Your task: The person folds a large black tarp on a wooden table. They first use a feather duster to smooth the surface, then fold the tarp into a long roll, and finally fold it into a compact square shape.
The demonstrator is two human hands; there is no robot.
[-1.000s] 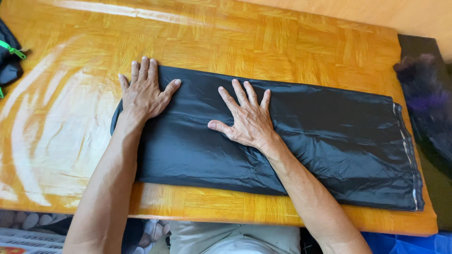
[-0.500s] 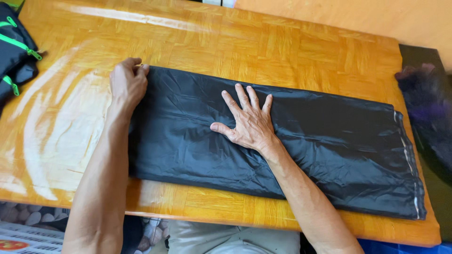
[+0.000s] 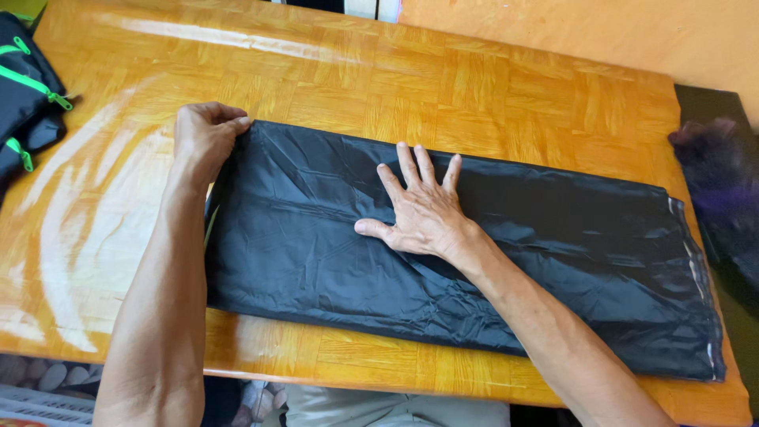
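glossy parquet-patterned wooden table, bearing one long rectangle of thin, crinkled black fabric lying flat across its middle. right hand pressed flat on the fabric's centre, fingers spread; left hand curled closed, pinching the fabric's far left corner. soft black bag with green zips at the table's left edge.

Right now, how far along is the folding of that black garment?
Done: the black garment lies on the wooden table as a long, flat, folded strip. In hand: the right hand presses its middle flat, and the left hand pinches the far left corner. Left: it is at full length, no crosswise fold yet, creases showing.
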